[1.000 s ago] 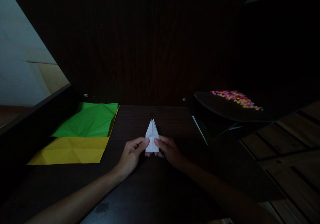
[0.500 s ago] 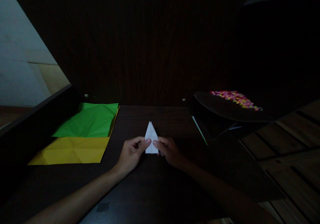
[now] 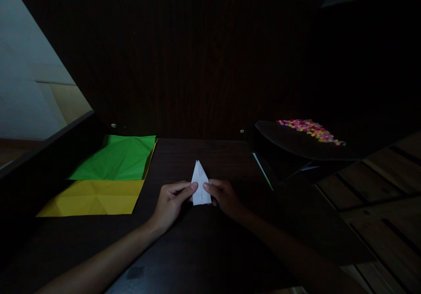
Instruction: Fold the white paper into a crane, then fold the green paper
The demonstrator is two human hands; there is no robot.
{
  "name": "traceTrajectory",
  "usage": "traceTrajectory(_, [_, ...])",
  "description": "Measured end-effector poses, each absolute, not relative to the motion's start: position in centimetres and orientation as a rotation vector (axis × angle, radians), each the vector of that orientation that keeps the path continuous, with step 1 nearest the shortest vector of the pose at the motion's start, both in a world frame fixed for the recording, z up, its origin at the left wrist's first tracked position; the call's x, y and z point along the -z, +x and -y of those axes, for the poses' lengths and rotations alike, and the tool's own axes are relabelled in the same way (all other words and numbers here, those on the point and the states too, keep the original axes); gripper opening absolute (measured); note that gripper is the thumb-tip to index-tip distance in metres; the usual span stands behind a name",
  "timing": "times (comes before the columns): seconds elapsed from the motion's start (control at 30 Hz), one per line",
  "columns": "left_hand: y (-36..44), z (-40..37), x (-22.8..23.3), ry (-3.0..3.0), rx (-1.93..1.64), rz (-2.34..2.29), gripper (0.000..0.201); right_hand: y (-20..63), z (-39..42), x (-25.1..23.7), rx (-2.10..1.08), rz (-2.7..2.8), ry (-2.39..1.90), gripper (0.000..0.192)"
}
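Stacked sheets (image 3: 115,160) on the desk (image 3: 184,254), left of the folded paper (image 3: 201,196).

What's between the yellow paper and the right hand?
In the head view, left to right: dark tabletop, the left hand, then the folded white paper.

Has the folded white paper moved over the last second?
Yes, slightly: the folded white paper has shifted down the view, away from the dark back panel.

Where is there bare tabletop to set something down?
The tabletop is bare between the green sheet and the folded white paper, and between that paper's tip and the thin strip at right. Crowded: the left, under that and the yellow sheet, and the centre, where the left hand and right hand hold the paper.
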State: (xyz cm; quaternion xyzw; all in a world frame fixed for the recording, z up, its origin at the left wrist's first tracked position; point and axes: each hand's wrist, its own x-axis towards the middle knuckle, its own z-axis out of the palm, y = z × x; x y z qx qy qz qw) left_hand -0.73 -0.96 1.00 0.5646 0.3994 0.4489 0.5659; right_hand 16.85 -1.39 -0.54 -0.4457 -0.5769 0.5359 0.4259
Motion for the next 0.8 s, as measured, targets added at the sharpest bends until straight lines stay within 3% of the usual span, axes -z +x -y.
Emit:
traceTrajectory(0.3, [-0.5,0.7,-1.2,1.322,-1.107,-0.956,0.018,16.8,1.4,0.5,-1.265,1.462,-1.076,0.040])
traceTrajectory(0.8, [-0.2,0.7,-0.2,0.899,-0.956,-0.722,0.032,16.9,1.1,0.9,-1.652,1.059,-1.012,0.033])
